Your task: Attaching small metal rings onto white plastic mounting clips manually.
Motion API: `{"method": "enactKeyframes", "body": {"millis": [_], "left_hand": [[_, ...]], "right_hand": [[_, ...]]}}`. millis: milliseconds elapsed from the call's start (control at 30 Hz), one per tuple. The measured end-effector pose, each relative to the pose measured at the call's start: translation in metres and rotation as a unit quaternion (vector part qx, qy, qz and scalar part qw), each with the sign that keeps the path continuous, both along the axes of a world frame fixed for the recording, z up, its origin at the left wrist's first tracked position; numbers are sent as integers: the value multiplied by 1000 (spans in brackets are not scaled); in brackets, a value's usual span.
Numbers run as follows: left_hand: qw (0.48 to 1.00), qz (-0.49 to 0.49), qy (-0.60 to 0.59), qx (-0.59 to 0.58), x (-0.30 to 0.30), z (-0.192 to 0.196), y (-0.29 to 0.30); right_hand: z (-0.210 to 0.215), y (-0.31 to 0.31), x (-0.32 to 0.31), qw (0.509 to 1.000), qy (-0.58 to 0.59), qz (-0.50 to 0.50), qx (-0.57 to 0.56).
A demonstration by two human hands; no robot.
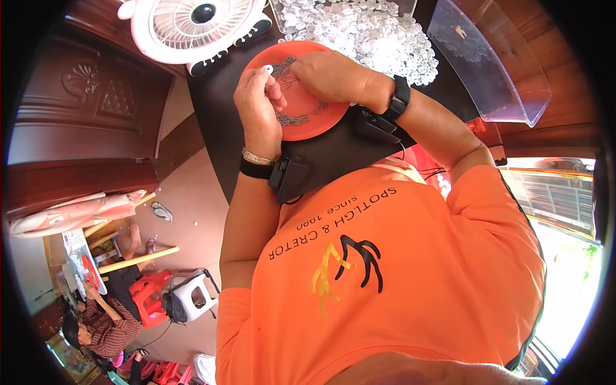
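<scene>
A round orange-red plate (308,131) lies on a dark table and holds many small, thin grey metal pieces (292,120), screw-like, gathered in loose clumps. Over the plate's left rim, my left hand (259,102) pinches a small white plastic piece (269,68) at its fingertips, with the other fingers curled. From the right, my right hand (333,77) reaches over the plate, its fingers bent down to the metal pieces near the far side. The back of that hand hides its fingertips, so what they grip does not show.
Beyond the plate lies a heap of clear and white plastic pieces (378,42). A white fan (192,29) stands at the far left of the dark table (218,122), a clear plastic bin (494,70) at the right. Lower left, another person (109,327) sits near stools (151,298).
</scene>
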State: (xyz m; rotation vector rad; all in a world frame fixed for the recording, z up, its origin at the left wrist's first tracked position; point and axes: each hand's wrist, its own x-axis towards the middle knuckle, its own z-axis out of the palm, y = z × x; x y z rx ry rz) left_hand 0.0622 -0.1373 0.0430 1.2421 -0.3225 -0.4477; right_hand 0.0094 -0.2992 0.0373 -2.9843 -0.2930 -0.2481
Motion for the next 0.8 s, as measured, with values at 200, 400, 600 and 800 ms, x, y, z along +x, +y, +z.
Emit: {"method": "enactKeyframes", "body": {"millis": [200,400,600,800], "left_hand": [[1000,-5,5,22,2,-5,-3],[993,-8,-76,95,-3,0,-5],[996,-39,-66,46,-9,2,-3],[986,-123,84,-74,-3,-4,-1]], "right_hand": [[24,-15,1,931,-2,-41,364],[27,-6,9,815,-12,6,579],[16,15,1,725,-28,50,686],[8,19,-1,804,-136,69,575]]}}
